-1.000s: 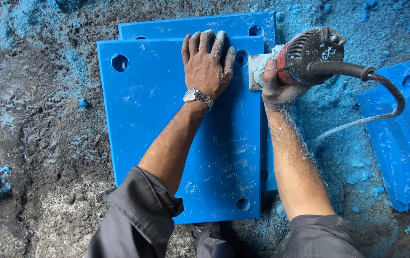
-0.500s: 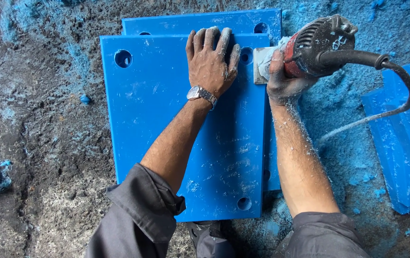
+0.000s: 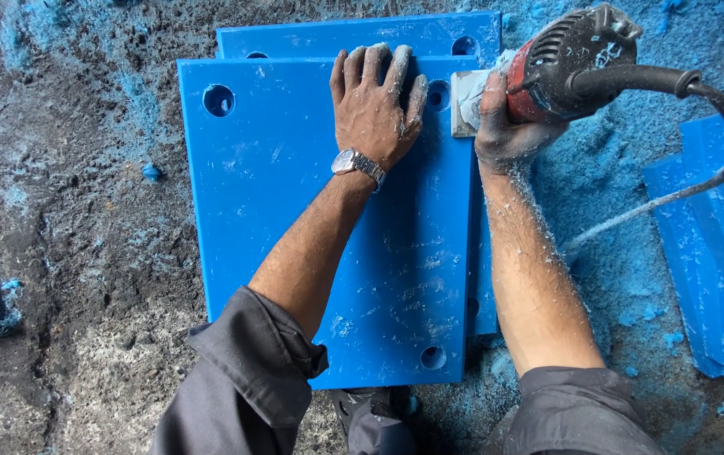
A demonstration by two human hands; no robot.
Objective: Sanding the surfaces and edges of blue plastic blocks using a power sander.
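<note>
Two bare hands are at work over a stack of two blue plastic plates on a rough grey floor. The top plate [image 3: 294, 227] fills the middle of the view; the second plate [image 3: 353, 35] lies beneath it and shows as a strip at 12 o'clock and a thin edge along the 3 o'clock side.

The left hand [image 3: 376, 105] lies flat on the top plate near its 12 o'clock edge, palm down, fingers spread a little and holding nothing; it simply presses on the plate. A metal wristwatch [image 3: 357, 163] sits on that wrist. The right hand [image 3: 505, 126], at 3 o'clock from the left one, is wrapped around the body of one handheld power tool [image 3: 568, 63], red and dark grey and dusted with shavings. The tool's pale flat base [image 3: 466, 103] rests against the top plate's corner at about 1 o'clock. One black cable [image 3: 699, 109] leaves the tool's rear and loops toward 4 o'clock.

Three round holes show in the top plate: one at 10 o'clock [image 3: 219, 100], one at 1 o'clock [image 3: 438, 94] just beside the left hand's fingers, and one at 5 o'clock [image 3: 433, 357]. One more hole [image 3: 465, 45] shows in the lower plate.

More blue plates [image 3: 716, 253] lie at the 3 o'clock edge; their number cannot be told. Blue shavings [image 3: 623, 278] cover the floor between them and the stack. Both grey sleeves are pushed up at 6 o'clock.
</note>
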